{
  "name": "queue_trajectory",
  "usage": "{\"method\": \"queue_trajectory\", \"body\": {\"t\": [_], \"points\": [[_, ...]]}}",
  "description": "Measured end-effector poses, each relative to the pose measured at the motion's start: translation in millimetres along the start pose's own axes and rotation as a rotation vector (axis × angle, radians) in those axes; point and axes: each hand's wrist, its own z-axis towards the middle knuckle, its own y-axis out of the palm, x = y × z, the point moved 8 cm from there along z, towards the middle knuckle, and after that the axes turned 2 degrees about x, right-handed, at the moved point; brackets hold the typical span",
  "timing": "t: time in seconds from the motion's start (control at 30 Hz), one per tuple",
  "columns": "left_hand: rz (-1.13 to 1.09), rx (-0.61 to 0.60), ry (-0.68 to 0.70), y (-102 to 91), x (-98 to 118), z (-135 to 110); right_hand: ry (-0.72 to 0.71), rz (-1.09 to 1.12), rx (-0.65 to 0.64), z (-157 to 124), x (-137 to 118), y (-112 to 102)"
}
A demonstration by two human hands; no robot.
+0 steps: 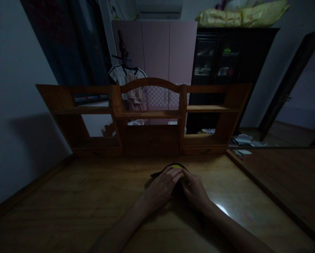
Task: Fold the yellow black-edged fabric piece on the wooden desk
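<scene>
Both my hands rest together on a wooden desk point(94, 196), near its middle. My left hand point(161, 188) lies over a small black and yellow object point(176, 166), with its fingers curled on top of it. My right hand point(194, 189) grips the same object from the right side, fingers closed against it. Most of the object is hidden under my hands; only a yellow top and a dark strap-like edge at the left show. The room is dim.
A wooden shelf unit point(149, 114) stands at the back of the desk, its compartments mostly bare. Behind it are a pink wardrobe point(168, 52), hanging clothes point(131, 88) and a dark cabinet point(226, 59). Papers point(244, 140) lie at the right.
</scene>
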Motion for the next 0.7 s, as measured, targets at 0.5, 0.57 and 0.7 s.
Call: {"method": "queue_trajectory", "body": {"t": [0.5,0.57,0.7], "points": [[-0.109,-0.040,-0.017,0.4,-0.3,0.1,0.006,-0.043,0.016,0.2,5.4,-1.1],[-0.091,-0.035,-0.016,1.4,-0.5,-0.4,0.005,-0.041,0.022,0.3,6.1,-2.0],[-0.046,-0.005,-0.010,-0.4,-0.3,-1.0,0.002,-0.034,0.022,0.3,4.0,-3.6]]}}
